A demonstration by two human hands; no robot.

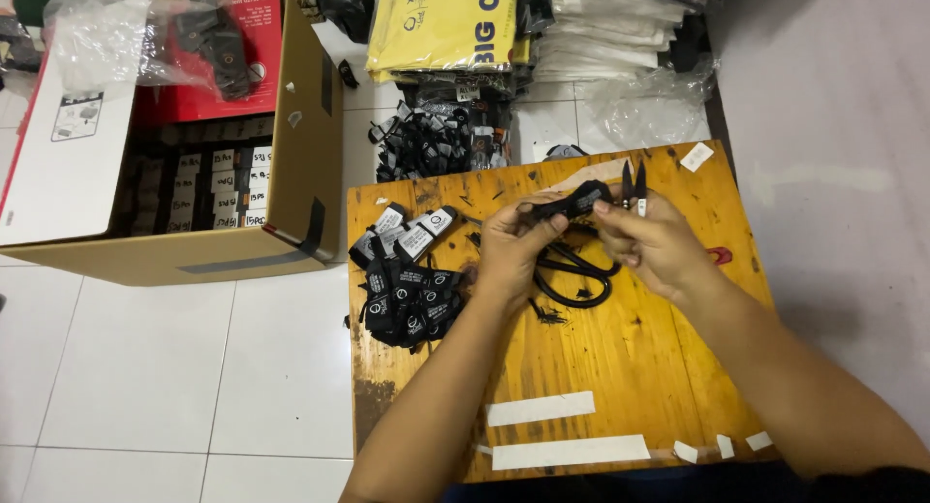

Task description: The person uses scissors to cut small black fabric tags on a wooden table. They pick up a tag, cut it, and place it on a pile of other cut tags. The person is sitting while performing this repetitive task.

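Note:
My left hand [515, 243] and my right hand [651, 241] together pinch a black strap [573, 203] above a low wooden table [620, 367]. The right hand also holds small thread snips [634, 183], blades pointing up and away. A black cord loop [573, 280] hangs from the strap onto the tabletop between my hands. Left of my left hand lies a pile of black straps with white tags [409, 275].
An open cardboard box [194, 154] with several tagged bundles stands on the white tile floor at left. Another heap of black straps [436, 140], yellow bags [444, 23] and folded white packets [605, 28] lie beyond the table. White tape strips [570, 451] stick near the table's front.

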